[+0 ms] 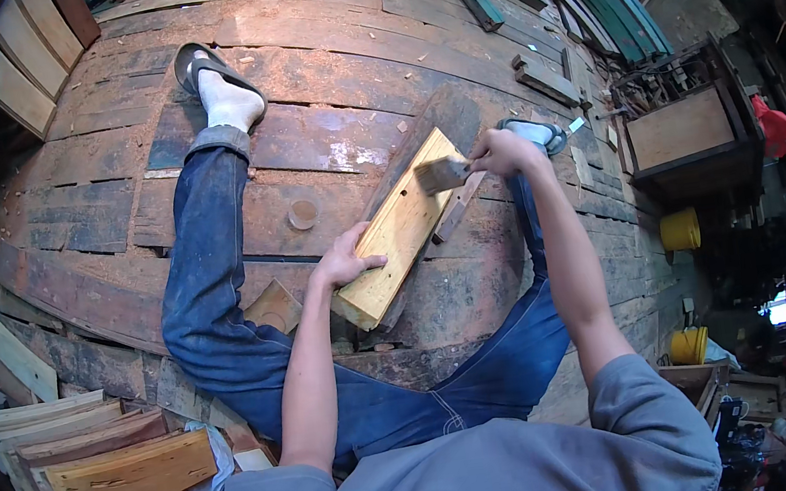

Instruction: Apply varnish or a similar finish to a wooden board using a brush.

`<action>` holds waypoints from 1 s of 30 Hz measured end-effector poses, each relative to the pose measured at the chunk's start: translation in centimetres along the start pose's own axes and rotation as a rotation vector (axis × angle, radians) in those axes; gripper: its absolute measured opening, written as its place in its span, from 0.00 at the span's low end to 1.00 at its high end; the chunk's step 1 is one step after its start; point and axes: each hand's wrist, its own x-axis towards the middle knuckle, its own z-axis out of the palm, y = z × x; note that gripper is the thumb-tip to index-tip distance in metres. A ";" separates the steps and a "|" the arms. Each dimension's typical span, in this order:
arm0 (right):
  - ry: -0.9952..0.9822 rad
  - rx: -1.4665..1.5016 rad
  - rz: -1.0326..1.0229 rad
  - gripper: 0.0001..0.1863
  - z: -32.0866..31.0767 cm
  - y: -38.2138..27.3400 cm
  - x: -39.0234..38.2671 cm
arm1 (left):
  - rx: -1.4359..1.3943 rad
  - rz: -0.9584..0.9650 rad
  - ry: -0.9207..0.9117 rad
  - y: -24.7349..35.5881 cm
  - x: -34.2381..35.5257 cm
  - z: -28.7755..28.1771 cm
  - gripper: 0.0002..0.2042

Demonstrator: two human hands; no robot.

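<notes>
To the left of the yellow wooden board [411, 229], nearest the body, lies a stack of curved wooden pieces [132, 479]. The board itself rests aslant between the denim-clad legs [208, 258], on top of a darker plank [447, 111] that juts past its far end. The left hand [347, 257] is clamped on the board's left edge near its close end, thumb on the upper face. Left of the board, a small round container [302, 214] sits on the plank floor [314, 83]. Toward the board's far end, the right hand [505, 151] is closed around a flat brush [443, 174], its bristles over the upper face. Well to the board's right stands a dark-framed wooden cabinet [683, 131]; beyond the board, farther right, lean green boards [622, 13]
</notes>
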 end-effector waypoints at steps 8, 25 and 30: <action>0.257 -0.321 0.366 0.14 -2.2 0.6 2.7 | 0.008 0.001 -0.003 1.2 -0.3 -0.3 0.36; -0.079 0.013 -0.174 0.14 1.7 -3.3 -2.7 | 0.031 -0.047 0.009 2.3 -0.7 -0.4 0.37; -0.032 0.060 -0.074 0.17 0.5 2.9 1.7 | -0.019 -0.057 -0.005 1.7 -0.4 -0.2 0.39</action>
